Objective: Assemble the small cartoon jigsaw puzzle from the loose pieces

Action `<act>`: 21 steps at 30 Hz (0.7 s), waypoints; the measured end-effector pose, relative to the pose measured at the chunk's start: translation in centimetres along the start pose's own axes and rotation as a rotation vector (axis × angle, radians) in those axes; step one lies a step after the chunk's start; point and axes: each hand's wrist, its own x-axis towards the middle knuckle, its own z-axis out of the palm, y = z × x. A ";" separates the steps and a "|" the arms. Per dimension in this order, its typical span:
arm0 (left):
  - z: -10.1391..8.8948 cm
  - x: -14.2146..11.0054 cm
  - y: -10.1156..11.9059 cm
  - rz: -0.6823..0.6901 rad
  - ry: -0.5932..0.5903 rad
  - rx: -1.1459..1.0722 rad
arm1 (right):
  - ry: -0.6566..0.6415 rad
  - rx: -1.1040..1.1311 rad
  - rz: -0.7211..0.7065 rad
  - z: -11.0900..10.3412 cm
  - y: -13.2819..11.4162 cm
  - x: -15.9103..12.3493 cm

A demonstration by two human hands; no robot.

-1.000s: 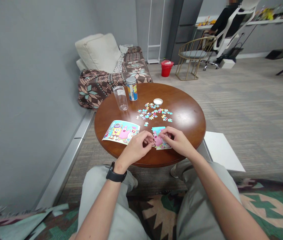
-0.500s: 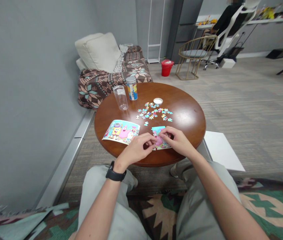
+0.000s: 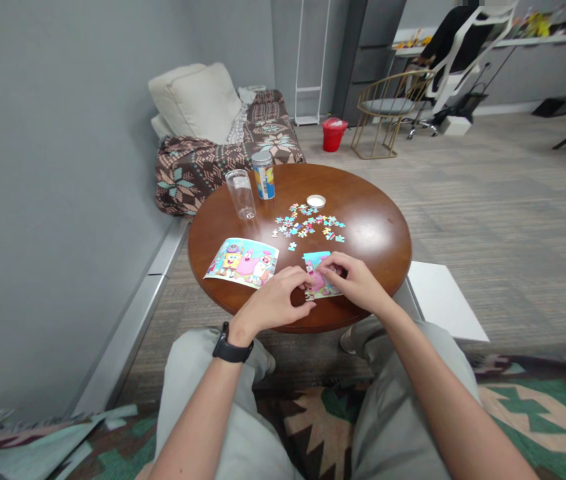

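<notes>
A partly assembled jigsaw puzzle (image 3: 317,283) with a pink cartoon figure lies near the front edge of the round wooden table (image 3: 377,213). At its left edge is my left hand (image 3: 283,293), thumb spread away from the fingers, fingertips touching or just above the puzzle. My right hand (image 3: 355,280) rests over the puzzle's right side with curled fingers, its fingertips closed against the puzzle and covering part of it. Loose puzzle pieces (image 3: 305,230) are scattered just beyond. Left of the puzzle lies a picture sheet (image 3: 245,262) with the cartoon characters.
At the table's back left stand a clear plastic jar (image 3: 241,195) and a printed canister (image 3: 263,177). A round lid (image 3: 316,201) lies behind the pieces. Beyond are a daybed (image 3: 233,160), a red bin (image 3: 334,135), a gold chair (image 3: 387,107) and a seated person (image 3: 450,37).
My left thumb has moved away from the fingers, towards me, so the left hand has opened. My right hand stays nearly still on the puzzle.
</notes>
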 end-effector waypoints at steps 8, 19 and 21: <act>0.1 0.0 -0.1 0.001 0.010 -0.004 | -0.002 -0.015 -0.016 0.0 -0.1 0.0; 0.0 0.1 -0.1 0.028 0.017 -0.047 | -0.016 -0.021 -0.012 -0.1 -0.2 0.0; 0.0 0.1 -0.2 0.027 0.015 -0.046 | -0.018 -0.020 -0.012 -0.1 -0.2 0.0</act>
